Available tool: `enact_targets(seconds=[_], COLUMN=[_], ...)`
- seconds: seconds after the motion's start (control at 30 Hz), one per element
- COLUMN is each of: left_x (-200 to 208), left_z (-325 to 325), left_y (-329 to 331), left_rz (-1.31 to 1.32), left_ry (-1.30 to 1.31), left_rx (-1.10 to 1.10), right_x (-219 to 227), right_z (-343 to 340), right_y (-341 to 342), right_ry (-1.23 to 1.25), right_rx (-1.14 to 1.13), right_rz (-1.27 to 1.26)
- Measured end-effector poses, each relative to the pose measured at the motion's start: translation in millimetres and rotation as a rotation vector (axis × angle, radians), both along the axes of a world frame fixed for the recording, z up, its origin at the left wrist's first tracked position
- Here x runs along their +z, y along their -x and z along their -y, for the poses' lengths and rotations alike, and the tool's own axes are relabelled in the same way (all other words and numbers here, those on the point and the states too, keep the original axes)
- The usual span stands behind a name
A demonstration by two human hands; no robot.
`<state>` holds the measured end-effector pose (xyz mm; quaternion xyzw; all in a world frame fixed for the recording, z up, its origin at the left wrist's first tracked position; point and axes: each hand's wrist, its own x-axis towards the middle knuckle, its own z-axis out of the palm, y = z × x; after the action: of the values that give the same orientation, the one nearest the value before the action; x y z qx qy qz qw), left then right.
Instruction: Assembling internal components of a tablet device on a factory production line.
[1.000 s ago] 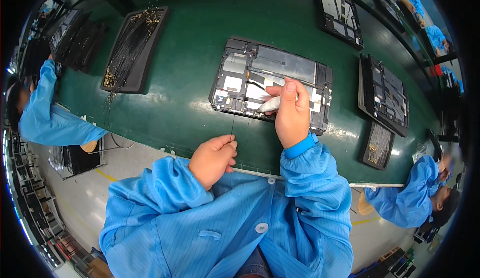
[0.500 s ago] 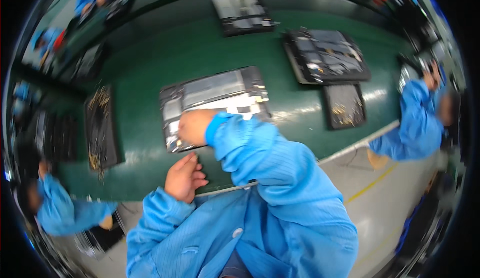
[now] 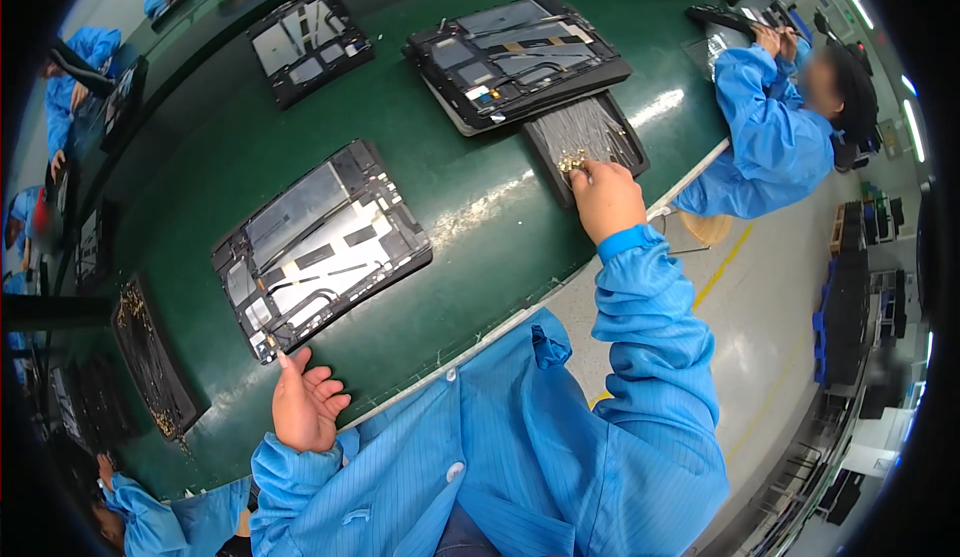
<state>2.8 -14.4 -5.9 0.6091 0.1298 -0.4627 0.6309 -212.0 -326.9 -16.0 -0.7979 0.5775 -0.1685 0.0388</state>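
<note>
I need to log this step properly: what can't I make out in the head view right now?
All in the head view:
Right hand grip: its own back hides whether it pinches any cables.
Cable tray: far end hidden by the stacked device.
Left hand: contact with the opened device too small to tell.
Lower-left co-worker: cut off by the dark rim.

The opened tablet [image 3: 320,247] lies innards up; the right-hand tray [image 3: 549,169] holds gold-tipped cables [image 3: 583,129].

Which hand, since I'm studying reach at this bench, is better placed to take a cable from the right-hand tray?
Right, I'd judge: the right hand is at the gold cable ends in that tray, while the left hand is farther off, by the opened device.
</note>
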Motion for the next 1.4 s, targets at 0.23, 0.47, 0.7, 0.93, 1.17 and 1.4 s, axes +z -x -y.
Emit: enact_targets(seconds=[0.23,0.47,0.7,0.93,1.17,1.4], left_x=[4,5,5,4,14,46], left_z=[-4,-1,3,0,-15,23], left_y=[3,2,1,2,33,36], left_rz=[0.010,0.026,0.026,0.036,1.328,1.532], left_ry=[-0.007,-0.040,-0.038,-0.018,-0.096,0.424], left_rx=[0.013,0.007,-0.044,-0.052,-0.632,-0.841], right_x=[-2,13,-4,-11,58,55], right_z=[8,-3,-26,-27,-105,-132], right_y=[0,16,39,46,-11,-51], right_ry=[-0.031,-0.077,-0.285,-0.273,-0.492,-1.621], right_rx=[-0.081,-0.189,-0.231,-0.240,0.503,0.977], right_rz=[-0.034,0.142,0.393,0.262,0.404,0.453])
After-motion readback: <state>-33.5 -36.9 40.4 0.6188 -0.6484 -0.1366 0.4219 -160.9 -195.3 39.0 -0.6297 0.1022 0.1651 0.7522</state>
